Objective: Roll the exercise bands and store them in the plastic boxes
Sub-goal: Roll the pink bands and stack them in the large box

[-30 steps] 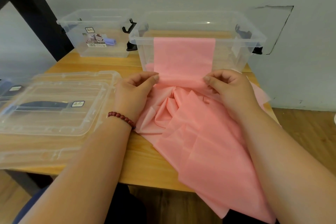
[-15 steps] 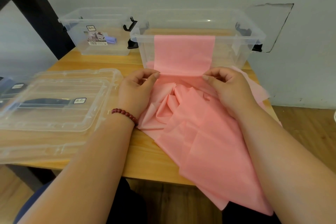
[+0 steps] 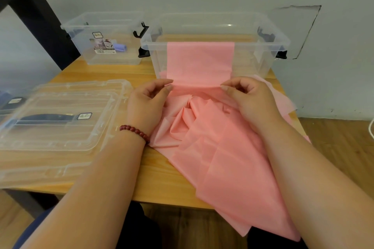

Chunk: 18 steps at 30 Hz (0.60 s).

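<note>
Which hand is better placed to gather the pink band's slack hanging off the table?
Likely right: the pink band trails off the table beneath the right forearm, close to the right hand; the left hand pinches its other edge.

Your pink exercise band (image 3: 202, 62), thin and wide, hangs flat from the near rim of the larger clear plastic box (image 3: 263, 32) and down its front wall. It then bunches in folds on the table (image 3: 157, 178) and spills over the near edge. A smaller clear box (image 3: 81, 26), back left, holds a small purple roll (image 3: 120, 47).
</note>
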Available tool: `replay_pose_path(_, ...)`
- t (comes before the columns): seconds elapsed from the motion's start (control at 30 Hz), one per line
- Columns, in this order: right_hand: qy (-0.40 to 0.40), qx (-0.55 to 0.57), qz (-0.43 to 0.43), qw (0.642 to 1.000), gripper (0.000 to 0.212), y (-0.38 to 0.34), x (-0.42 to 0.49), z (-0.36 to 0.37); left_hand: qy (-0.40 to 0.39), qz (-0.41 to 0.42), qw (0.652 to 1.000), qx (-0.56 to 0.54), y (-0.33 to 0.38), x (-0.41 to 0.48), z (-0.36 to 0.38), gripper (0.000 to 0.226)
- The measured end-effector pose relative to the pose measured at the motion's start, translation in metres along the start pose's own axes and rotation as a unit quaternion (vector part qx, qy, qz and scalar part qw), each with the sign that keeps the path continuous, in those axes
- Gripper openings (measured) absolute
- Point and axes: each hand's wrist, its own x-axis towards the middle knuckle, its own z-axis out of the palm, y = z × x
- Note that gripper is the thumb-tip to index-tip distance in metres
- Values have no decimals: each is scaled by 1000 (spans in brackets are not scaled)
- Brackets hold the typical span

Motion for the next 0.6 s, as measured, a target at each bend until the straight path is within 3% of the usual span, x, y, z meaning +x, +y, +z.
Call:
replay_pose_path(0.2,23,-65,-70,995,8,-4,0,-2,23,56,997,47,4,0,1,10)
replay_pose_path(0.47,19,-22,-53,998,23,-5,1,1,16,39,999,-5,2,1,1,19)
replay_pose_path(0.6,-3,-12,-22,1000,16,-3,0,2,11,27,1000,-11,3,-1,0,16)
